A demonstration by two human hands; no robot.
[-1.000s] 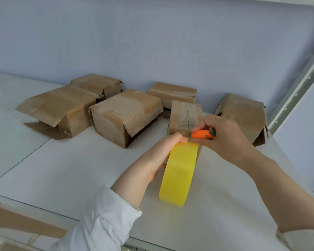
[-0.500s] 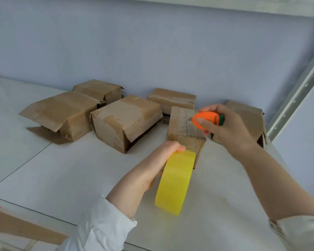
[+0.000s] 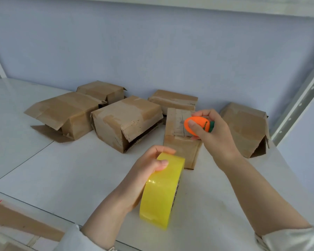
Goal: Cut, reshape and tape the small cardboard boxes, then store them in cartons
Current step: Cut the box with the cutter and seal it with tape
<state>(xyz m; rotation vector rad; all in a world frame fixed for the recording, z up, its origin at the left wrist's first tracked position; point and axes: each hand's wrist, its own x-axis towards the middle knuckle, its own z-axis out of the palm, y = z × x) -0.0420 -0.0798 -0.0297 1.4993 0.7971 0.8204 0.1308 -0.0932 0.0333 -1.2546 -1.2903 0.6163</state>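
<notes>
Bench [image 3: 62,174], white, carried six brown cardboard boxes near the blue wall [image 3: 152,51].

Left grip [image 3: 145,171] was closed on the tape roll [image 3: 161,191], thumb on the outer band and fingers curled over the top. The roll was yellow, translucent and held upright on edge (whether its lower rim touched the bench could not be told). Dark print ran along its inner core, too small to read.

Right grip [image 3: 214,134] held an orange cutter [image 3: 197,126] shaped like a carrot with a green end, thumb pressed on its face. It hung over the top of the small box [image 3: 179,147], which stood just behind the roll.

That box bore a pale printed label under tape on its top; the lines of text were illegible.

To its left lay a larger box [image 3: 127,122] with a loose front flap and patches of brown tape. Further left sat an open-flapped box [image 3: 65,113], with another [image 3: 101,91] behind it. A flat box [image 3: 173,101] lay at the back, with faint unreadable print on its side. A sixth box [image 3: 246,127] stood at the right, near a grey perforated metal upright [image 3: 297,105].
</notes>
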